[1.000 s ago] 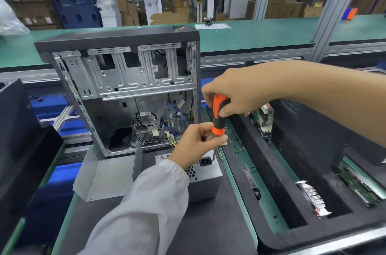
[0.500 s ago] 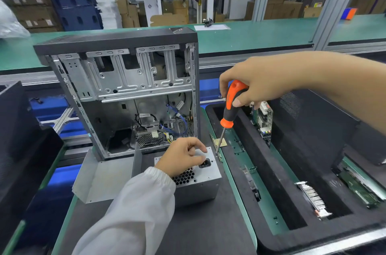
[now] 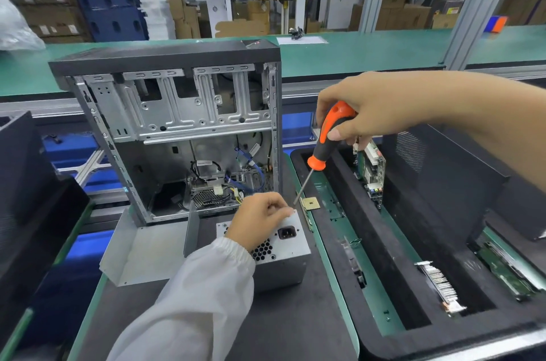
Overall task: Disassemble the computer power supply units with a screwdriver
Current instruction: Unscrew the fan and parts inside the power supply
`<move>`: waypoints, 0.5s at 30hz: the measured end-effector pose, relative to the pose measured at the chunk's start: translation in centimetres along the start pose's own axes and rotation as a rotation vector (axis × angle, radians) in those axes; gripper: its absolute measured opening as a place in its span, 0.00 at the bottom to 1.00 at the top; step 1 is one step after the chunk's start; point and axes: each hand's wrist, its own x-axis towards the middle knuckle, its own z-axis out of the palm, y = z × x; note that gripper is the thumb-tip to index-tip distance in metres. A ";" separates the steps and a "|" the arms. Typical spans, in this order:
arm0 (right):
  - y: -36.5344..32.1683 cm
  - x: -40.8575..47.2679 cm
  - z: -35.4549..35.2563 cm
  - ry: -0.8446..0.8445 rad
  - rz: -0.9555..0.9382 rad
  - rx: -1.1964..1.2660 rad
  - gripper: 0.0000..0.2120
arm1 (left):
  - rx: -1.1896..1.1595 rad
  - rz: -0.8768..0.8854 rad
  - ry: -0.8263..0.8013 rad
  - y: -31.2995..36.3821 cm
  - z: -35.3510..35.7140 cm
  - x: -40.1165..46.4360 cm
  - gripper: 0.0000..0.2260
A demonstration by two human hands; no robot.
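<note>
Gripping the orange and black handle of a screwdriver (image 3: 320, 151), the right hand (image 3: 366, 108) holds the tool tilted, its thin metal shaft slanting down and to the left so that the tip hangs just above the far right corner of the power supply (image 3: 283, 245). That grey metal box lies on the dark table (image 3: 295, 325) in front of the open computer case (image 3: 177, 130), with its socket and honeycomb vent facing up. The left hand (image 3: 260, 217), coming out of a white sleeve (image 3: 195, 295), rests on top of the box with its fingers curled at the far edge; whether they pinch something small there cannot be told. A bundle of wires (image 3: 224, 192) sits low inside the case, just behind the box. A bent sheet of grey metal (image 3: 147, 251) lies flat to the left of the box, touching the foot of the case. To the right stands a black foam tray (image 3: 399, 242) with long slots, holding circuit boards (image 3: 370, 165) on edge.
</note>
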 end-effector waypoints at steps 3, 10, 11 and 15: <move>0.4 0.5 1.0 0.059 0.015 0.074 0.06 | -0.145 -0.187 0.200 -1.2 -2.4 -1.0 0.13; -0.7 3.1 6.1 0.130 0.031 0.147 0.19 | -1.071 -0.630 0.376 -7.0 -8.0 -6.8 0.15; -1.0 3.3 6.6 0.126 0.032 0.167 0.18 | -1.109 -0.654 0.409 -7.9 -8.4 -8.1 0.13; -2.5 4.4 9.3 0.108 0.053 0.247 0.11 | -0.990 -0.725 0.592 -11.7 -8.3 -13.1 0.10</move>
